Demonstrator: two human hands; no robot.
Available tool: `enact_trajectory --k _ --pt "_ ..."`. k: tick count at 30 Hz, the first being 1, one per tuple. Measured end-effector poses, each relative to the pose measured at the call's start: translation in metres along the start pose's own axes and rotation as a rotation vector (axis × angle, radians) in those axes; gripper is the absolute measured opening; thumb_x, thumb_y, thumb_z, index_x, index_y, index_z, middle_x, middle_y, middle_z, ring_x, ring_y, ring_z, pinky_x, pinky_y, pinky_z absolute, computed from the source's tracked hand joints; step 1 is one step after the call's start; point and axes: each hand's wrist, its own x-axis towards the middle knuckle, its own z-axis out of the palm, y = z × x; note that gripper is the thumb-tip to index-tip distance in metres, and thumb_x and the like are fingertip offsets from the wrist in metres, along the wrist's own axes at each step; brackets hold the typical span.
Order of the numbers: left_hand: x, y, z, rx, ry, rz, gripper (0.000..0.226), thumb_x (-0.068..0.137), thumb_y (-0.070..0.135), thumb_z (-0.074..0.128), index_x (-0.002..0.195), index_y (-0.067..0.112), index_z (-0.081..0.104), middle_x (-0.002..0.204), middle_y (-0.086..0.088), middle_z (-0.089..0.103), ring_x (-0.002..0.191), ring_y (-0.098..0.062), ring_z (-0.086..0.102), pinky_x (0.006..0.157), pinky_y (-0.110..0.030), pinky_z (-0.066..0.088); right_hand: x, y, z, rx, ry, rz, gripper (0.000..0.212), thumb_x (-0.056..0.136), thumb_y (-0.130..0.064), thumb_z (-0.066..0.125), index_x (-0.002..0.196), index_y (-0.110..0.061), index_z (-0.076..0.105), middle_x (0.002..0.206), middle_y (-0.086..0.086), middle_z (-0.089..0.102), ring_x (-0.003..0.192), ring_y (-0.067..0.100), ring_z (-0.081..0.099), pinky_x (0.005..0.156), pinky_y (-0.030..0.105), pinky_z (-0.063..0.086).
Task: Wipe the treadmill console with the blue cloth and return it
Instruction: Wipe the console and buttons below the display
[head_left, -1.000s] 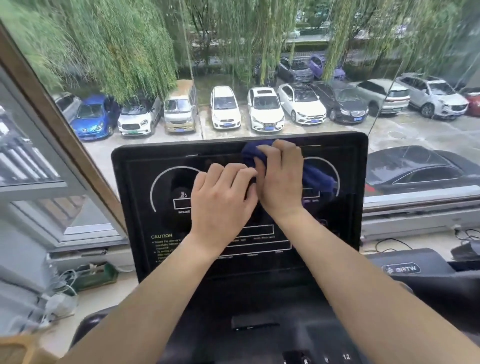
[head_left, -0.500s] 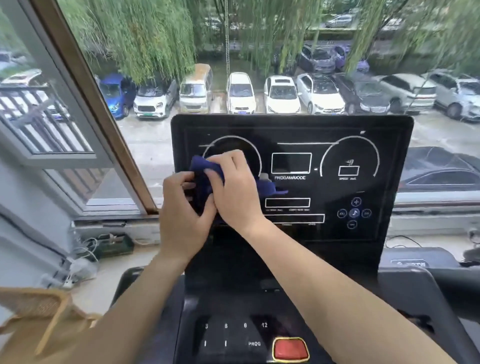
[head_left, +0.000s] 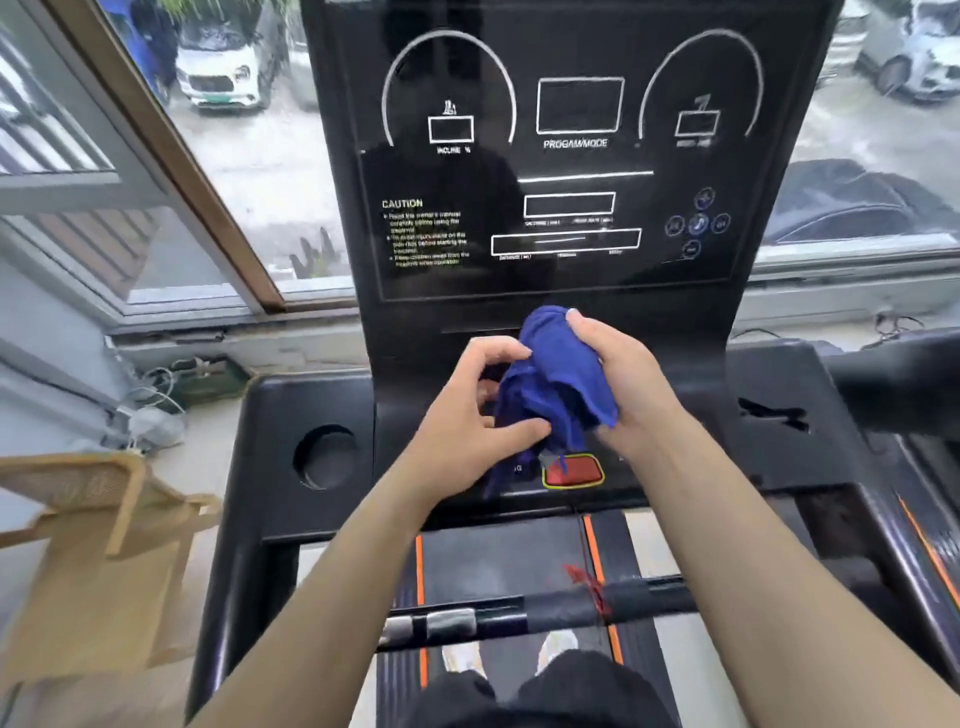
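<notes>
Head view, looking down over a treadmill. Centre of the frame: both hands hold the bunched blue cloth (head_left: 553, 384) in the air in front of the lower part of the treadmill console (head_left: 566, 156), below its dark display panel. The right hand (head_left: 621, 382) is closed round the right side of the cloth, with its fingertips over the top fold. The left hand (head_left: 475, 415) is partly open, its thumb and curled fingers touching the cloth's left side. A loose corner of the cloth hangs down over the button strip, just beside the red stop button (head_left: 574, 472). Left of the hands, a round cup holder (head_left: 324, 457) is sunk into the black tray. Lower centre: the running belt (head_left: 498, 564) with orange edge lines, crossed by a black bar, with the person's shoes and dark shorts beneath. Lower left: a blurred tan wicker chair (head_left: 98, 545). Upper left and right: a window with parked cars outside
</notes>
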Motion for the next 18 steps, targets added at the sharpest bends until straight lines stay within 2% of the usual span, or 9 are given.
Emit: enact_trajectory --k 3,6,9,12,14,16,18 --pt "-0.008 0.008 0.004 0.097 0.069 0.0 0.043 0.081 0.005 0.078 0.111 0.026 0.056 0.121 0.0 0.06 0.088 -0.019 0.064 0.073 -0.038 0.058 -0.008 -0.005 0.0 -0.006 -0.038 0.136 0.035 0.099 -0.032 0.057 0.115 -0.001 0.063 0.096 0.018 0.066 0.081 0.03 0.066 0.07 0.035 0.06" --pt "-0.012 0.015 0.001 0.164 0.191 0.015 0.029 0.084 0.009 0.078 0.106 0.02 0.063 0.11 0.007 0.068 0.083 -0.024 0.067 0.076 -0.031 0.056 -0.011 -0.011 0.001 -0.101 -0.036 0.125 0.035 0.097 -0.027 0.062 0.118 0.001 0.064 0.1 0.018 0.068 0.086 0.029 0.067 0.074 0.037 0.06" --pt "-0.019 0.022 -0.012 0.301 0.2 -0.032 0.029 0.08 0.009 0.081 0.102 0.022 0.067 0.1 0.011 0.072 0.084 -0.019 0.07 0.077 -0.024 0.056 -0.009 -0.018 -0.006 -0.297 -0.081 0.08 0.022 0.094 -0.025 0.066 0.106 -0.007 0.068 0.1 0.014 0.069 0.088 0.026 0.067 0.081 0.038 0.056" --pt "-0.025 0.032 -0.026 0.536 0.128 -0.138 0.027 0.075 0.011 0.085 0.095 0.022 0.07 0.094 0.008 0.074 0.078 -0.007 0.069 0.071 -0.015 0.051 -0.012 -0.028 -0.016 -0.674 -0.201 -0.032 0.018 0.087 -0.033 0.074 0.098 -0.019 0.072 0.098 0.001 0.074 0.086 0.016 0.069 0.081 0.031 0.055" --pt "-0.025 0.039 -0.033 0.656 0.159 -0.194 0.018 0.074 0.014 0.086 0.083 0.021 0.073 0.081 0.007 0.074 0.068 0.001 0.065 0.062 -0.01 0.044 -0.016 -0.034 -0.024 -1.008 -0.311 -0.029 0.034 0.076 -0.045 0.081 0.103 -0.029 0.069 0.097 -0.004 0.074 0.084 0.014 0.07 0.081 0.03 0.055" --pt "-0.023 0.048 -0.033 0.638 0.223 -0.179 0.01 0.076 0.017 0.085 0.078 0.018 0.075 0.073 0.006 0.073 0.06 0.003 0.061 0.058 -0.009 0.042 -0.022 -0.038 -0.025 -1.341 -0.441 0.047 0.046 0.067 -0.057 0.083 0.104 -0.039 0.063 0.101 -0.008 0.071 0.087 0.013 0.071 0.084 0.034 0.056" --pt "-0.017 0.059 -0.027 0.445 0.272 -0.152 0.007 0.084 0.016 0.079 0.084 0.01 0.074 0.076 0.0 0.074 0.062 0.0 0.061 0.059 -0.011 0.044 -0.024 -0.033 -0.022 -1.539 -0.512 0.079 0.053 0.059 -0.072 0.08 0.099 -0.044 0.06 0.109 -0.006 0.065 0.094 0.015 0.067 0.088 0.039 0.055"
